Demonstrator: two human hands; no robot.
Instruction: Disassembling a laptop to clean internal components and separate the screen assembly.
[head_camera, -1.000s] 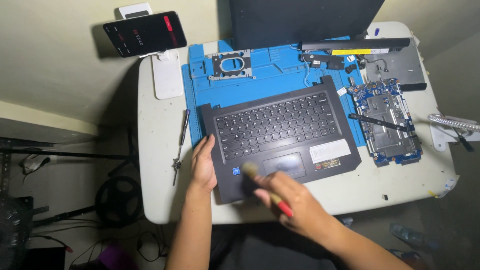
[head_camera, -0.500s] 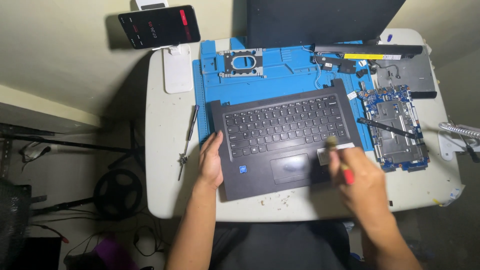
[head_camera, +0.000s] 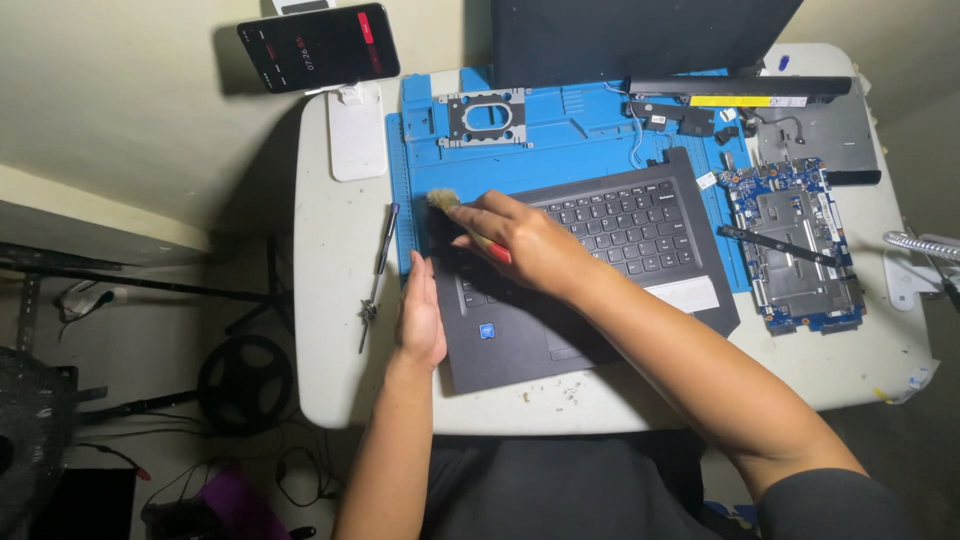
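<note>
While the left hand (head_camera: 420, 318) lies flat and open along the left edge of the laptop base (head_camera: 580, 275), gripping nothing and only pressing against the dark casing, the right hand (head_camera: 525, 243) is closed around a small brush (head_camera: 462, 222) over the laptop base's upper left corner. The brush sticks out from the thumb side of that hand: its pale bristle tuft reaches just past the corner of the laptop base, over the blue mat (head_camera: 560, 130), and its red handle runs back into the curled fingers, most of it hidden in the fist. The brush's long axis runs on a slant, bristles pointing up and to the left of the laptop base, handle pointing down and right toward the keyboard (head_camera: 630, 225).

The right forearm crosses the laptop base diagonally from its lower right, covering the touchpad area, with the wrist raised above the keys and the knuckles turned upward. The left forearm comes straight up from the near edge of the tabletop (head_camera: 340, 330), fingers together and pointing away from the person.

Left of the laptop base a screwdriver (head_camera: 378, 262) lies on the tabletop. Right of the laptop base sits a bare circuit board (head_camera: 795, 245). Beyond the laptop base's far left corner a phone (head_camera: 318, 46) stands on a white stand.
</note>
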